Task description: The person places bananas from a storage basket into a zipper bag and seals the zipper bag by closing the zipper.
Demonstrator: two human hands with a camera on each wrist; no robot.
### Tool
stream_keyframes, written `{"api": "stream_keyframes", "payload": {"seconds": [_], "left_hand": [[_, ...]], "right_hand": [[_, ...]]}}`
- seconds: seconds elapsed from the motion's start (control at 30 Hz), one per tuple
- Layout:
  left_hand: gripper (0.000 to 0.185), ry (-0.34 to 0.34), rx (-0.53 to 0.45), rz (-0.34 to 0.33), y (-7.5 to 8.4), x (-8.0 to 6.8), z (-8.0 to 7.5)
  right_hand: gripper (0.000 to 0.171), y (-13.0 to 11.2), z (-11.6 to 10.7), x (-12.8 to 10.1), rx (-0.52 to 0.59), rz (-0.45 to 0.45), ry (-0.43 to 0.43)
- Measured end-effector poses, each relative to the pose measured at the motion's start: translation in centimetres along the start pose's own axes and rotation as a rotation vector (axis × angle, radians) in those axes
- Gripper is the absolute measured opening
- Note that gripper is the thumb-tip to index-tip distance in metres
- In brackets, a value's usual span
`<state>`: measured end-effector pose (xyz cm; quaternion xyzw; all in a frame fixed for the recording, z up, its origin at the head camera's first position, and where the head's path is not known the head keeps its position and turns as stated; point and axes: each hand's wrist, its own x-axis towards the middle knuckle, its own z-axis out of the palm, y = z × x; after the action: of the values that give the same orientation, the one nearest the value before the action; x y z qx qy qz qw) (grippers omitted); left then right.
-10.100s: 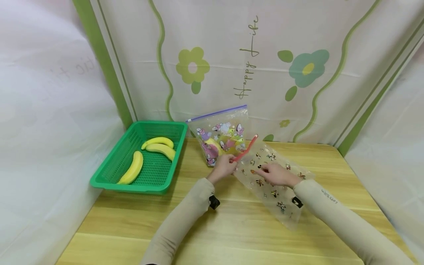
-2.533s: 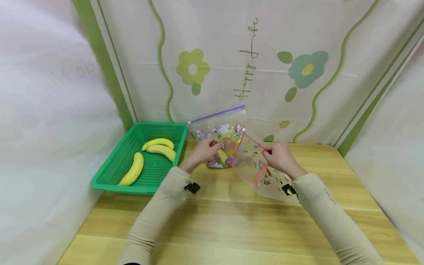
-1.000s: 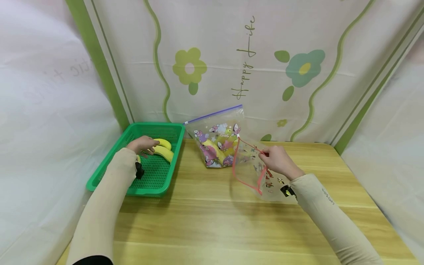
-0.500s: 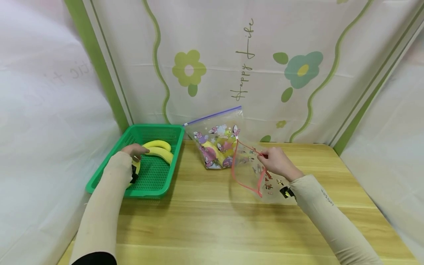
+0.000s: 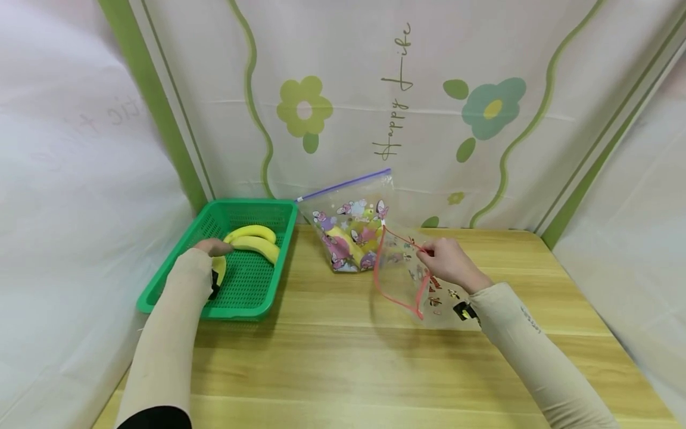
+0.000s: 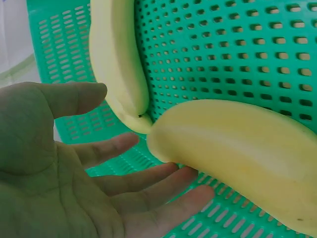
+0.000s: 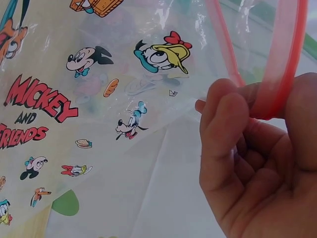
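Cataloguing by size, largest first: the wooden surface [image 5: 348, 357], on which every item below is carried.

Green basket [image 5: 161, 283], at the left of the surface: three bananas are counted inside, none yet taken out.

Sealed bag [image 5: 348, 229], purple-zipped, stood against the backdrop; a banana is seen within, so one packing is judged complete.

Open bag [image 5: 399, 274], red-rimmed and printed with cartoon figures, lying just right of the sealed one; nothing is seen in it. Its rim is pinched in the right hand [image 5: 447, 262], thumb and curled fingers closed on the red strip, so the mouth is held agape.

Banana [image 6: 237, 153], nearest in the basket: it is touched from beneath by the left hand [image 6: 74, 188], whose grip is spread, fingers straight, nothing enclosed.

Left to do, as judged: grasping, transfer, sealing.
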<state>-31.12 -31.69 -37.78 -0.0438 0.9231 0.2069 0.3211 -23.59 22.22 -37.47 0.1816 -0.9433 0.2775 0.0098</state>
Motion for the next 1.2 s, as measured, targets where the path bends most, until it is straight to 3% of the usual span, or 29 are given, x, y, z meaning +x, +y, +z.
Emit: {"api": "stream_keyframes", "payload": {"seconds": [0.07,0.27,0.43,0.6,0.83,1.07,1.2], "left_hand": [[0.065,-0.011,0.052,-0.005,-0.3,0.1,0.1],[0.066,-0.021,-0.034,-0.071,-0.7,0.0,0.6],[0.065,-0.024,-0.097,-0.112,-0.1,0.1,1.1],[0.064,-0.044,-0.087,-0.115,0.8,0.5,1.8],[0.063,-0.059,-0.062,-0.104,1.8,1.1,2.7],[0.059,-0.027,-0.025,-0.034,2.3,2.0,3.1],[0.058,-0.029,-0.144,-0.012,2.6,1.9,3.3]], "right_hand": [[0.033,0.0,0.0,0.0,-0.002,0.003,-0.001],[0.03,-0.1,0.0,0.0,0.0,0.003,-0.001],[0.031,0.0,0.0,0.0,-0.007,-0.008,0.003],[0.031,0.1,0.1,0.0,-0.009,-0.008,0.003],[0.033,0.2,0.3,0.0,-0.004,-0.004,-0.012],[0.033,0.4,0.2,0.0,-0.011,-0.013,-0.005],[0.033,0.4,0.1,0.0,-0.011,-0.005,-0.012]]}}
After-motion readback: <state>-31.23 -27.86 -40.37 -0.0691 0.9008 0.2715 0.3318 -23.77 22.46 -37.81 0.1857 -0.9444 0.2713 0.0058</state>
